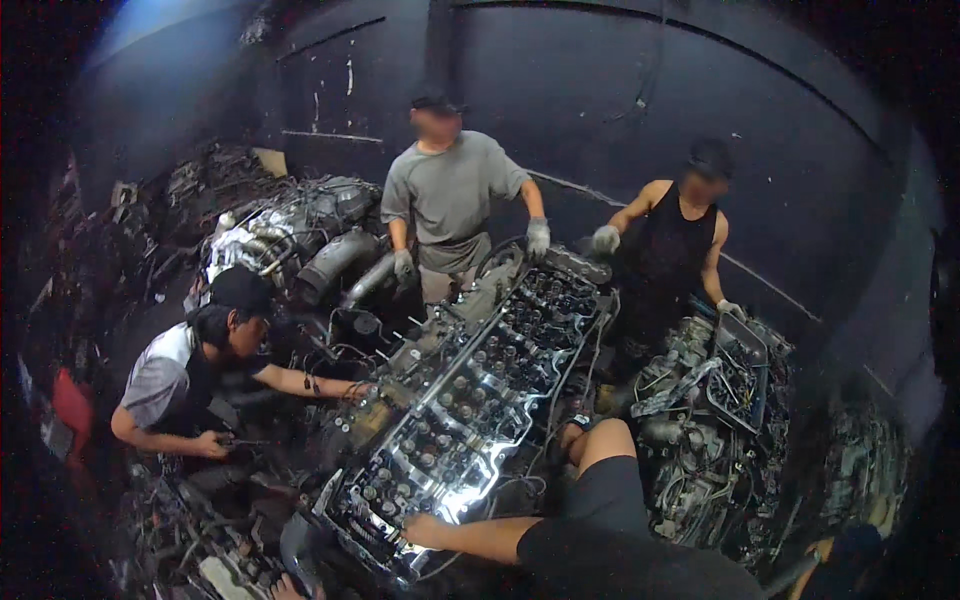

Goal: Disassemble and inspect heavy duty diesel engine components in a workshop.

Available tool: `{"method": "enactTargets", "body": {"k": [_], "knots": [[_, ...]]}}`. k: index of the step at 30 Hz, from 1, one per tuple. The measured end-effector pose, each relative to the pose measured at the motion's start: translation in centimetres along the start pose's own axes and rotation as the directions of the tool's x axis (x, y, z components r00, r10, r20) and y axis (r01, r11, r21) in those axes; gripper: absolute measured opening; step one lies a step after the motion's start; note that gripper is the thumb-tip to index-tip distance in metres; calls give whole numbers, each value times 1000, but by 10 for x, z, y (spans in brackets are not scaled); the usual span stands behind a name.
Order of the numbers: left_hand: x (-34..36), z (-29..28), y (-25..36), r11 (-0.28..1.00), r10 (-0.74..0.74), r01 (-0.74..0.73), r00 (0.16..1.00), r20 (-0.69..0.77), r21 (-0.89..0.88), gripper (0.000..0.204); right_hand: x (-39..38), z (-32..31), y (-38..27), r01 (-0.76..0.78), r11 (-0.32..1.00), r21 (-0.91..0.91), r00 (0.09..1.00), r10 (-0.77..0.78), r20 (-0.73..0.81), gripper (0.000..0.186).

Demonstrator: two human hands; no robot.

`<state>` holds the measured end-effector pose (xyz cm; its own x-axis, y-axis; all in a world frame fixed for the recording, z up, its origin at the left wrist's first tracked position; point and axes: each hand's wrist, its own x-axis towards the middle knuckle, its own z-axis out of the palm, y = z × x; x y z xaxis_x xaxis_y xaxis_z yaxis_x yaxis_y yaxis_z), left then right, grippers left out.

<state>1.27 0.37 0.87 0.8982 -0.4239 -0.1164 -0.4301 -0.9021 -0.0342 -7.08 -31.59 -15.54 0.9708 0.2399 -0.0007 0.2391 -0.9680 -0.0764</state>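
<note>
A long engine point(455, 425) lies slanting across the middle, its shiny metal top full of valve springs and bolts. From the lower right a bare arm in a black sleeve reaches to its near end; I take it as mine. My right hand point(427, 531) rests there with the fingers curled in, and what lies under them is hidden. At the bottom edge, left of the engine, only a few fingers of what seems my left hand point(286, 588) show; the rest is cut off. A bent knee point(607, 442) in dark shorts is beside the engine's right side.
A gloved person in grey point(445, 190) stands at the far end, beside another in a black tank top point(685, 230). At left a person in a cap point(185, 385) reaches to the engine's side. Engine parts point(700, 440) pile up right; more engines point(290, 235) sit behind.
</note>
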Motion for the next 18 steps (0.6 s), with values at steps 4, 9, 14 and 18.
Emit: {"method": "enactTargets", "body": {"k": [4,9,14,18], "knots": [[4,-5,2,999,-34,36,998,48,-40,78,-3,0,3,1,996,93,999,3,-43,19],[5,15,-9,1000,23,-23,1000,-17,-5,78,-7,-23,5,-49,990,132,999,49,-1,23],[7,-7,2,999,-36,38,995,97,-12,76,-4,-17,7,-38,976,214,999,35,21,24],[8,2,-3,999,20,-23,998,62,49,77,-6,-15,5,7,989,149,1000,-10,19,21]]}}
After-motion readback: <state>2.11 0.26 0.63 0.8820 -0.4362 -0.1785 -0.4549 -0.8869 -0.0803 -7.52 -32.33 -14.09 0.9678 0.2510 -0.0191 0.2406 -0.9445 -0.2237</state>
